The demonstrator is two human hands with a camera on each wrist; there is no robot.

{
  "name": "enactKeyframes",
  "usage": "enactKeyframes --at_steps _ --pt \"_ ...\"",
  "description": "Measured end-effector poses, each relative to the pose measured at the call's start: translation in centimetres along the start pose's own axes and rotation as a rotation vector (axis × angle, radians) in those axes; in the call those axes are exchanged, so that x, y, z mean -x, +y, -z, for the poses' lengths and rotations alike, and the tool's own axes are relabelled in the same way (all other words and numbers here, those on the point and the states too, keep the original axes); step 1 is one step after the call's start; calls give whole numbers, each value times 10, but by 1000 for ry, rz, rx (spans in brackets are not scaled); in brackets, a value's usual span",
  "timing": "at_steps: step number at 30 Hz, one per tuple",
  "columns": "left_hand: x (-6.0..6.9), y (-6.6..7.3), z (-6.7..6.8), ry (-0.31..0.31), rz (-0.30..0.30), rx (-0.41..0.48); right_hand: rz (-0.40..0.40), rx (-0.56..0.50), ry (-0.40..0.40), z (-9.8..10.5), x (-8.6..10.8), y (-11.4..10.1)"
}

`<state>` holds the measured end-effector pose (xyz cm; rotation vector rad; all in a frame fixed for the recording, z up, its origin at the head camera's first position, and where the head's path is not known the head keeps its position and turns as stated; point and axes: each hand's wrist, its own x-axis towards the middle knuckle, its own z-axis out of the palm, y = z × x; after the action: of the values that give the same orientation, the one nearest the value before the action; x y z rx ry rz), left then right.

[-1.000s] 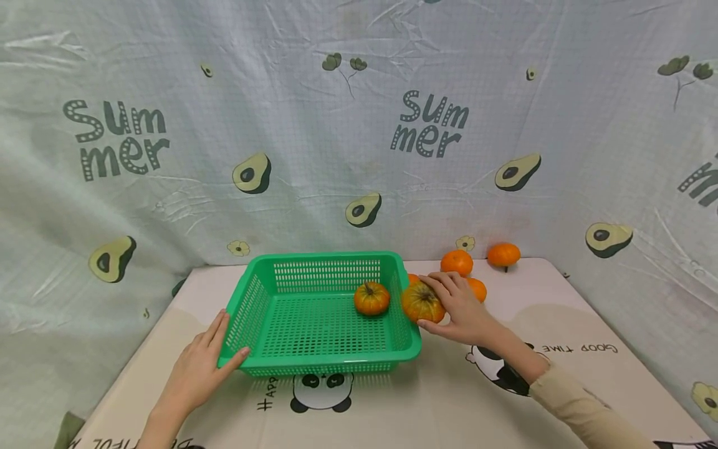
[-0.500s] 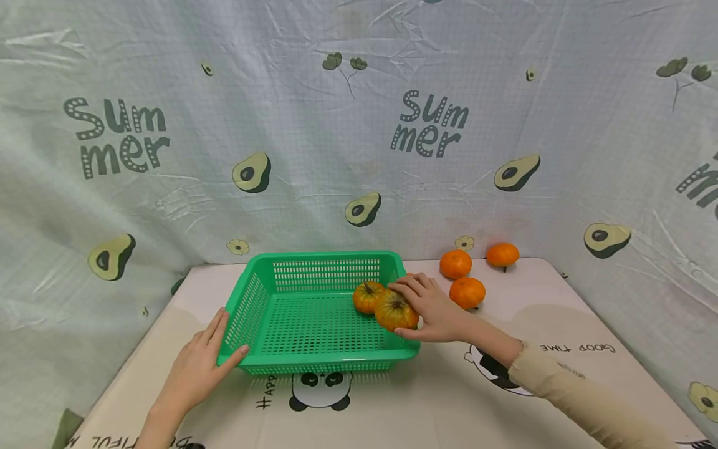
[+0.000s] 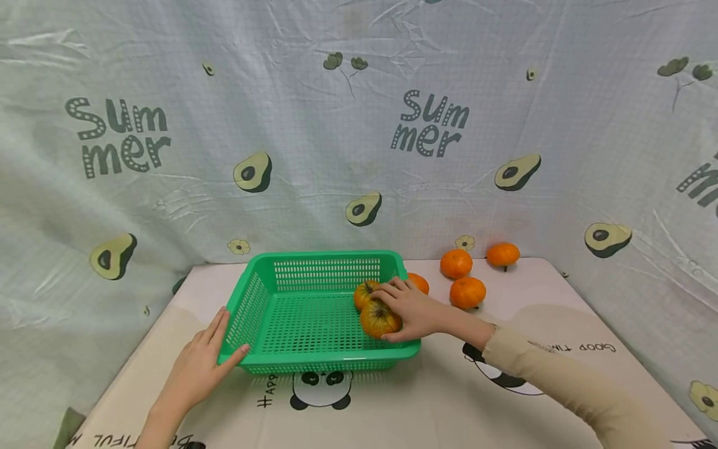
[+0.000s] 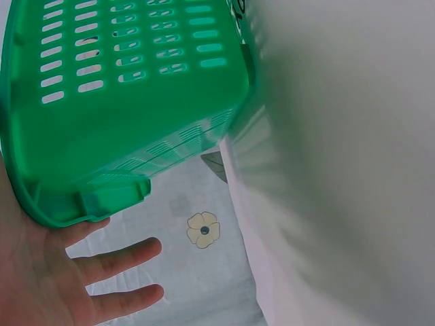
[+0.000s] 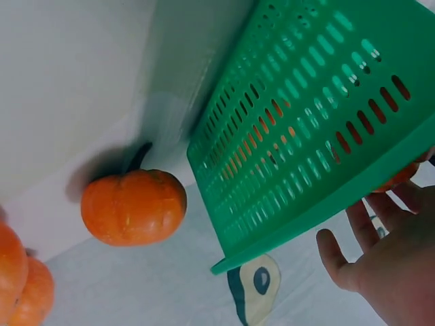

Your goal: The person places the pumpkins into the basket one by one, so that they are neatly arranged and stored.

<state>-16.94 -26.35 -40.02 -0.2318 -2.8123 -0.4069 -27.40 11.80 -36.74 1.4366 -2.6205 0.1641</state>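
Observation:
A green slotted plastic basket (image 3: 331,359) stands on the table in the head view. My right hand (image 3: 417,310) reaches over its right rim and holds an orange-green pumpkin (image 3: 379,321) inside, by its right side. Against that one, a similar small pumpkin (image 3: 362,295) sits behind, partly covered by the fingers. At the basket's left front corner my left hand (image 3: 193,368) touches the rim, its fingers extended. The left wrist view shows straight, spread fingers (image 4: 126,261) by the basket's rim. In the right wrist view the basket wall hides most of the held pumpkin (image 5: 397,178).
Right of the basket lie several orange pumpkins: one close to its wall (image 3: 419,284), another (image 3: 467,293) farther right, and two at the back, a nearer one (image 3: 456,264) and a farther one (image 3: 503,254). A patterned curtain (image 3: 303,156) hangs behind the table.
My right hand has carried the pumpkin leftward from over the right rim and down into the basket, beside the other pumpkin. The left hand stays at the basket's corner.

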Motion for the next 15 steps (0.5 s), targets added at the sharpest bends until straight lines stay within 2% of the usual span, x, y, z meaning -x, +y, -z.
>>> enactKeyframes --at_steps 5,11,15 --pt "0 0 0 -3 2 -1 7 53 -83 -3 -9 -1" --pt "0 0 0 -4 -2 3 -40 118 -207 -3 -16 -4" --pt "0 -1 0 -2 -4 2 -68 164 -262 -4 -19 -6"
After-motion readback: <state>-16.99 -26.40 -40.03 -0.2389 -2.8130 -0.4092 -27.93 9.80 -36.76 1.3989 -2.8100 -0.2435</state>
